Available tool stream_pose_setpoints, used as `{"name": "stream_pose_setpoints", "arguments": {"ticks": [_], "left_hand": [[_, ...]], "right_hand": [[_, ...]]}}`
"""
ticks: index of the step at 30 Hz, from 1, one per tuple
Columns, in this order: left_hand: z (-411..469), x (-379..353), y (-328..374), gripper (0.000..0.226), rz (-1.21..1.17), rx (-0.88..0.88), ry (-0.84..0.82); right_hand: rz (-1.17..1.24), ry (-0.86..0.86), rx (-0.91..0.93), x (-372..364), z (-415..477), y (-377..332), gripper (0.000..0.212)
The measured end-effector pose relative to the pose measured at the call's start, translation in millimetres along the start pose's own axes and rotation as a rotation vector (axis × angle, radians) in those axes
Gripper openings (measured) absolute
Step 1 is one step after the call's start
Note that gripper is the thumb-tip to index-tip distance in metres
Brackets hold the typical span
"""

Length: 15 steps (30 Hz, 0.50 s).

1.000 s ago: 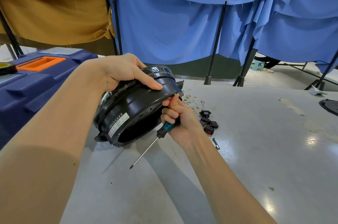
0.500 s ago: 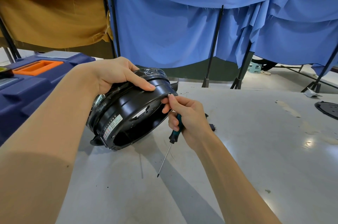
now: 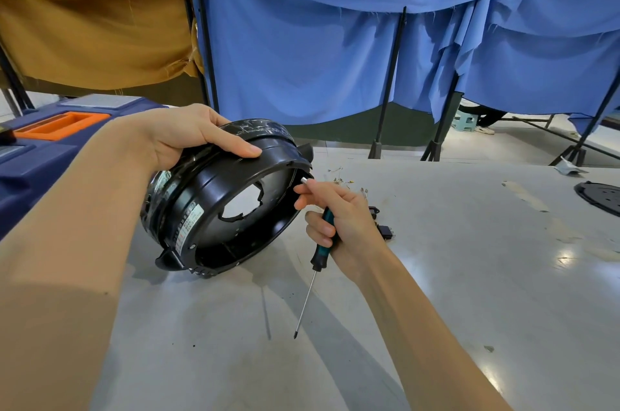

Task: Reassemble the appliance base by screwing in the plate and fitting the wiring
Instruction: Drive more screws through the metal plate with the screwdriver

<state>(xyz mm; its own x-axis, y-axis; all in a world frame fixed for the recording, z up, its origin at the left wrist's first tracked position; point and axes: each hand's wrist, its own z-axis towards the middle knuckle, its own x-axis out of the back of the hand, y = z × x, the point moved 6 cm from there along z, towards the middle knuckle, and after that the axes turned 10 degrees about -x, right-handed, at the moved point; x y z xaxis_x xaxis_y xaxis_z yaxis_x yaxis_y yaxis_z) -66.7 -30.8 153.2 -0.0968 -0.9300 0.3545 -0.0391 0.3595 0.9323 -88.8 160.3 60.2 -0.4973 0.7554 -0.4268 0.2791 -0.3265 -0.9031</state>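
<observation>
Left hand (image 3: pixel 181 135) around tilted base (image 3: pixel 214 191), right hand (image 3: pixel 347 221) around screwdriver (image 3: pixel 319 248) (screw (image 3: pixel 304 180) between its fingertips)

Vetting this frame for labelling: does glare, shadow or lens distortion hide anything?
Head view: wide-angle stretch swells the left forearm; glare spots dot the table at right; soft shadows fall beneath the appliance base and screwdriver; both look sharp, but the label is too small to read.

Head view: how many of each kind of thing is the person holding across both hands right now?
Black round plastic appliance base, gripped by the left hand: 1
Teal-and-black-handled screwdriver, held in the right hand: 1
Small silver screw, pinched by the right fingers at the base's rim: 1
Total: 3
</observation>
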Motion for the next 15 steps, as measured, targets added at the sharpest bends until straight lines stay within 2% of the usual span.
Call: {"name": "stream_pose_setpoints", "arguments": {"ticks": [10,15], "left_hand": [[1,-4,4,0.026,0.028,-0.017,0.012],[1,-9,4,0.033,0.036,-0.004,-0.014]], "right_hand": [[-0.1,0.089,0.15,-15,2,-12,0.019],[-0.275,0.185,0.261,-13,0,-18,0.02]]}}
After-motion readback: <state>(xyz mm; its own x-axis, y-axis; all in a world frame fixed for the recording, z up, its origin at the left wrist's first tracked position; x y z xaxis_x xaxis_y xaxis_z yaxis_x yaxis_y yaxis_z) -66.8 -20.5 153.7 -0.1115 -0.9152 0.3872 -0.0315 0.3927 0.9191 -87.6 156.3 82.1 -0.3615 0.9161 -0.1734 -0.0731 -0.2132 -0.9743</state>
